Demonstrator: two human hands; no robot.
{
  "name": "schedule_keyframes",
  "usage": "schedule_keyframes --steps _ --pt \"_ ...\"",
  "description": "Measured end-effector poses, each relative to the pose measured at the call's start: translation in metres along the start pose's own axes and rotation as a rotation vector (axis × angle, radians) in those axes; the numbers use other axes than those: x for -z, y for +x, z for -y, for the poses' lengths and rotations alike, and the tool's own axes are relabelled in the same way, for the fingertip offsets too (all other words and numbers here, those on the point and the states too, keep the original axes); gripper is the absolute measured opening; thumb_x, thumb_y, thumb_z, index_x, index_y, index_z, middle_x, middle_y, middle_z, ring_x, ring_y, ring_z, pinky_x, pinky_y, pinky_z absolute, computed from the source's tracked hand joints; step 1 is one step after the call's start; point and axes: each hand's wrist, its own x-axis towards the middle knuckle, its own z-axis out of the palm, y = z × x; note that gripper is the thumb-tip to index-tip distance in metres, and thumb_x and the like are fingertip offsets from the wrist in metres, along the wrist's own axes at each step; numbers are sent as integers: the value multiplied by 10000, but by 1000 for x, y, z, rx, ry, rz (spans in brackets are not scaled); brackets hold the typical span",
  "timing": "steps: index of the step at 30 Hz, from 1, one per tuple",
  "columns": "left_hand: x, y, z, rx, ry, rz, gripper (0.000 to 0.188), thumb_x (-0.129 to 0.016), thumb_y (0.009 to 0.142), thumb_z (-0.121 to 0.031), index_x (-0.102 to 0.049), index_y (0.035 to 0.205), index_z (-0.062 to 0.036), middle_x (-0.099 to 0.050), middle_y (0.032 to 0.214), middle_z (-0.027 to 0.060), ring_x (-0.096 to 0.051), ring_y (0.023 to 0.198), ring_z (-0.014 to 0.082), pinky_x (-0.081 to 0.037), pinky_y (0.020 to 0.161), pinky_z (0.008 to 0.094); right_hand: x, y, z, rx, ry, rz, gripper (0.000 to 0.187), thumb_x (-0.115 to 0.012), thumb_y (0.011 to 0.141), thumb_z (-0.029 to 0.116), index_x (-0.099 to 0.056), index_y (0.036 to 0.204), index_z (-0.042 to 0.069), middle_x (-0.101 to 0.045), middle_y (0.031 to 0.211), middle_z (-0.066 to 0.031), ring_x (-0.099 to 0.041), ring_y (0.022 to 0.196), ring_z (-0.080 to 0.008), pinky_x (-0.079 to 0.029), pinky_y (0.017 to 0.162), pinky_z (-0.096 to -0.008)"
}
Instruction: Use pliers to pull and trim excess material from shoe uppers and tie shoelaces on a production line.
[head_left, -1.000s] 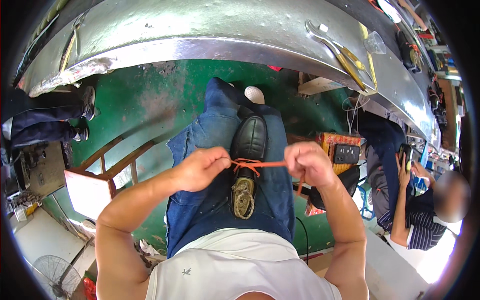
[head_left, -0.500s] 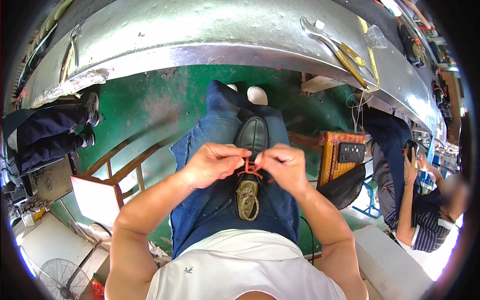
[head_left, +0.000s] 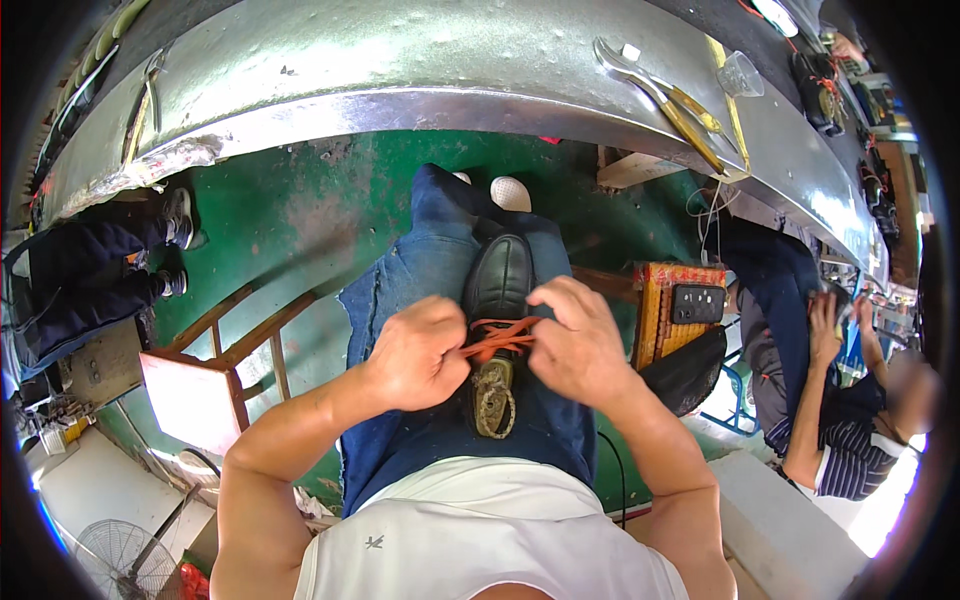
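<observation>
Hands (head_left: pixel 505 350) closer: one shoe (head_left: pixel 497 290), one cord (head_left: pixel 497 338)

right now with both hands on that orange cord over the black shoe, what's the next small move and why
Probably draw the two hands apart to cinch the thin orange cord. The left hand and right hand sit close together, each pinching it, and it lies crossed and bunched over the glossy black leather shoe on the lap, apparently not snug.
</observation>
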Motion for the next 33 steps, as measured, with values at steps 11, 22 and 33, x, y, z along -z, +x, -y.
schedule_keyframes --steps 11,22,33 --pt "-95 -33 -40 351 -320 -151 1087 -794 808 -172 -55 1577 35 -164 1593 342 -181 1526 450 -263 1216 470 63 34 -55 -32 -236 -307 384 -705 894 205 -586 1202 8 -569 1328 -193 -530 1253 -411 -415 1046 -485" --pt "140 118 -85 199 -1320 -334 720 -756 774 -16 -445 1422 16 -659 1169 127 -682 1057 227 -558 897 355 134 113 -167 -186 -496 -278 466 -684 891 235 -576 1251 -41 -586 1284 -188 -533 1227 -391 -414 1044 -506" --pt "194 555 76 138 80 -249 733 -814 803 -226 -459 1389 33 -655 1238 182 -659 1104 251 -530 942 367 150 124 -183 -74 -453 -329 434 -730 799 315 -669 1118 25 -632 1155 -143 -586 1105 -372 -449 924 -489"
